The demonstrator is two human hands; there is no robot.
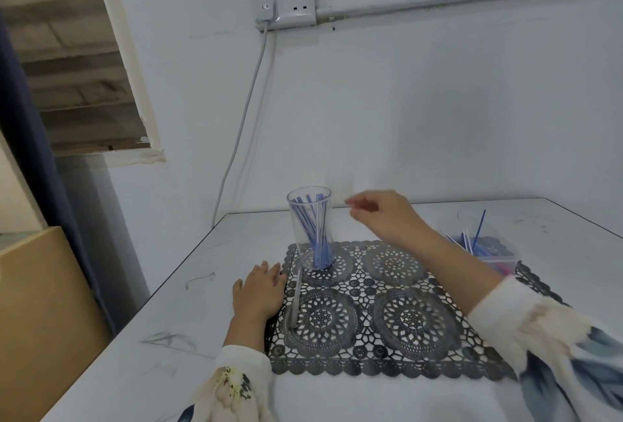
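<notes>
Looking down at a white worktop (135,371) with a dark lacy placemat (371,367) lying across the middle of it, closer to the near edge than the far one. A clear glass (310,229) stands upright on the mat's far left corner, and it's got a bunch of thin blue sticks (318,243) in it, leaning every which way with their tops at or just under the rim.

The right hand (384,216) hangs in the air just right of the glass rim, not touching it. Its grip is loose: fingers softly curled, thumb and forefinger close together, and nothing shows between them, though that hand is a bit blurry.

The left hand (258,290) lies flat on the worktop, palm down and fingers straight, right against the mat's left edge. Its grip is fully open and has hold of nothing. Just beside it a grey stick (296,297) lies on the mat, running from near the glass base back toward the near edge.

At the mat's far right corner, toward the right edge of the worktop, there's a clear plastic box (495,254) with more blue and white sticks poking up out of it. The right forearm partly hides it.

On the wall behind, a white socket (296,3) has a plug in it, and a grey cable (242,118) drops down behind the far left corner of the worktop.
</notes>
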